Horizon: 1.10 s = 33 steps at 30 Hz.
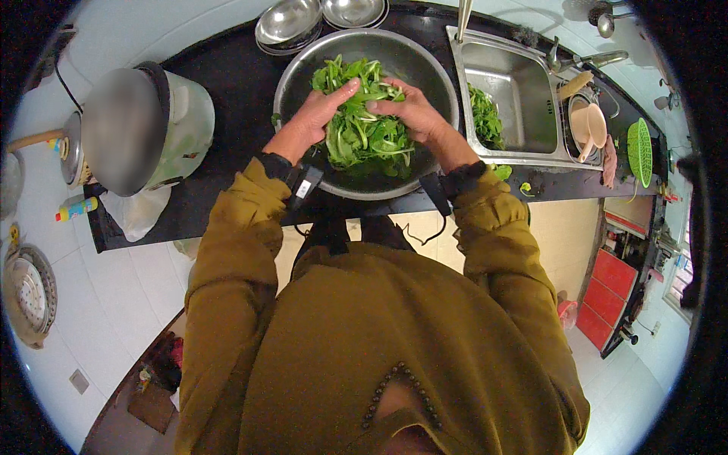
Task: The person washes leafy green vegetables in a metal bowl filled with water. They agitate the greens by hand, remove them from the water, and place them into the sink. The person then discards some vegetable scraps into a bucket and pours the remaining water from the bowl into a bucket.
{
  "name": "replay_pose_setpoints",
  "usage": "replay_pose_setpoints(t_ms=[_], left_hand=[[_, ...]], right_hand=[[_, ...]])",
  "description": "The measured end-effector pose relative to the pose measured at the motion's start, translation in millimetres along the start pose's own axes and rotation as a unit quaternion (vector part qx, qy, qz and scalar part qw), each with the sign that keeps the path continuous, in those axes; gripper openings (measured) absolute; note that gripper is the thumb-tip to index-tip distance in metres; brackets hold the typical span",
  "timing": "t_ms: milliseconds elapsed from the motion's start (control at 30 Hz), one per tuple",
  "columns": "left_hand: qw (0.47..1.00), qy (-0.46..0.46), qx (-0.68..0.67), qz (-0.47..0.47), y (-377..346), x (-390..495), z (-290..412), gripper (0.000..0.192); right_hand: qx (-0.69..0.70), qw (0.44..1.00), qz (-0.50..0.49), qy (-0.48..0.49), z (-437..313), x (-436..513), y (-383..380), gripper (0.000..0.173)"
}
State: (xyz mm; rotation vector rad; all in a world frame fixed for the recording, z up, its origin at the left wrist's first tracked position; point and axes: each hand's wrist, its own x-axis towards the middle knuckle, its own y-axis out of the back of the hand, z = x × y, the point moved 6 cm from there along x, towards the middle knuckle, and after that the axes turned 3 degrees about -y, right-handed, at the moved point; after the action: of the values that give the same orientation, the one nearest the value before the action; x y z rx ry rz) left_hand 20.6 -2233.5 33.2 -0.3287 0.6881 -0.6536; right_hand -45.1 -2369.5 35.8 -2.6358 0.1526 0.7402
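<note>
A bunch of leafy greens [369,139] lies between my hands over a large metal basin [435,85] on the black countertop. My left hand [325,112] grips the bunch from the left, its thumb on top. From the right, my right hand [414,111] holds the same greens, thumb across the stems. The undersides of the leaves and most fingertips are hidden. More leafy greens [484,119] rest at the left side of the metal sink [529,105], just right of the basin.
Stacked metal bowls [290,25] stand behind the basin. A large rounded appliance [190,122] is at the left. Right of the sink are a faucet [600,58], a pink plastic dipper [588,125] and a green plastic basket [640,152]. Loose leaves [502,172] lie near the counter's front edge.
</note>
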Motion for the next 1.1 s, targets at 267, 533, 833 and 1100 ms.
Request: replay_pose_setpoints(t_ms=[267,533,833,1100], left_hand=[[0.995,-0.060,0.084,0.018,-6.2,-29.5,48.2,0.035],[0.944,-0.154,0.285,0.061,26.8,-28.7,51.3,0.027],[0.580,-0.019,0.814,0.041,22.5,-35.1,16.0,0.099],[0.567,0.059,0.818,-0.080,8.5,-26.2,-46.5,0.124]], right_hand=[[-0.013,0.997,-0.015,0.075,-46.9,-28.2,6.7,0.034],[-0.254,0.922,0.001,0.291,-53.9,-37.4,23.2,0.026],[-0.675,0.735,0.004,0.067,-2.3,-45.6,-1.6,0.089],[-0.743,0.665,-0.028,-0.065,46.5,-17.1,-14.9,0.102]])
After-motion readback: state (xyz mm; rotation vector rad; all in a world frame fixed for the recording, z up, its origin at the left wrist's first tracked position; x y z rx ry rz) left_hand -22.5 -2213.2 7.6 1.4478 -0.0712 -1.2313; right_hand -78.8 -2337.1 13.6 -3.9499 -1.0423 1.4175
